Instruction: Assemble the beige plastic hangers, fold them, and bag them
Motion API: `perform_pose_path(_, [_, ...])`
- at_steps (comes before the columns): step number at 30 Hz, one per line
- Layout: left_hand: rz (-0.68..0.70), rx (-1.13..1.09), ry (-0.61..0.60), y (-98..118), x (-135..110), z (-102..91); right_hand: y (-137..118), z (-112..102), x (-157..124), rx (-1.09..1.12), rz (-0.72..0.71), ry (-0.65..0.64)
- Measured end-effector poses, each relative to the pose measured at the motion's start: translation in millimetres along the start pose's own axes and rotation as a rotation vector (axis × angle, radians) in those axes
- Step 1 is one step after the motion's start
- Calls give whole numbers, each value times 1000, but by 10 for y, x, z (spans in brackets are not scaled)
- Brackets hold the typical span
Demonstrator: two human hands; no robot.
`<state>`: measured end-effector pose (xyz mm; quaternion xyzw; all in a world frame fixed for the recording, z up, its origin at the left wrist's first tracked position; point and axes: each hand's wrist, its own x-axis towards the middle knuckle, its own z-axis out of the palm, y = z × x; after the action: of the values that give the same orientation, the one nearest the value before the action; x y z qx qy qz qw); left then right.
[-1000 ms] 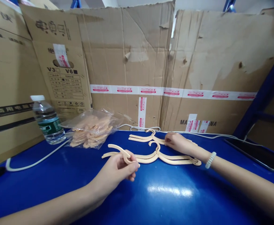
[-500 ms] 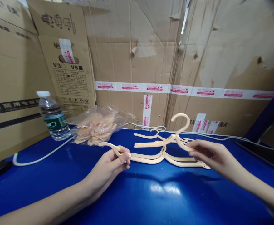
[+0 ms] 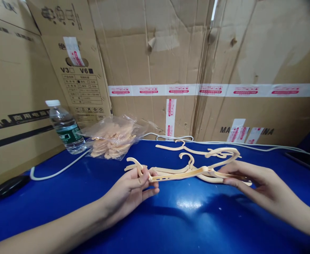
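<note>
My right hand (image 3: 247, 180) is closed on one arm of a cream plastic clothes hanger (image 3: 181, 174), whose hook tilts over to the right. Pinched in the fingers of my left hand (image 3: 136, 187) is a small curved cream piece (image 3: 135, 163), touching the hanger's left end or very close to it; the fingers partly hide the contact. Just behind, on the blue table, lie other hangers, one with its hook (image 3: 189, 158) pointing up. Farther back another hanger (image 3: 171, 147) lies flat, with smaller cream pieces near its right end.
A clear plastic bag (image 3: 112, 137) of cream pieces lies at the back left, beside a water bottle (image 3: 66, 128). A black computer mouse (image 3: 9, 186) and white cable (image 3: 57, 173) are at left. Cardboard boxes (image 3: 155, 63) wall the blue table (image 3: 171, 225).
My right hand has lowered and turned the hanger, bringing its left end to the small piece in my left hand. The hook has tipped from upright to the right. The view has shifted slightly.
</note>
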<state>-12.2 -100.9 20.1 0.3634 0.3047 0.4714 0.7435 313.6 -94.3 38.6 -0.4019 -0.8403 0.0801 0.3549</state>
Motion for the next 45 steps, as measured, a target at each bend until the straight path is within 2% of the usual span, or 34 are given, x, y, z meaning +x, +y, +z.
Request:
perform_pose_path(6, [-21,40,88,18,-15,15,-70,24,-44,-44,-92,90])
perform_pose_path(11, [25,92,147,23,-22,17,-109,59,-54,-66,-138,82])
perform_pose_path(20, [104,118,215,-13,-18,-24,-100,125,-119,-99,-138,69])
perform_pose_path(27, [151,141,272,-13,-7,-37,-85,141,-160,-122,-154,117])
perform_pose_path(30, [145,127,250,-4,-22,-45,-84,124,-133,-114,-145,125])
perform_pose_path(37, [61,96,118,64,-28,25,-50,24,-37,-61,-100,128])
perform_pose_path(42, [35,80,61,70,-31,55,-24,21,-78,-58,-6,83])
perform_pose_path(45, [18,61,47,67,-33,44,-5,31,-101,-72,-13,87])
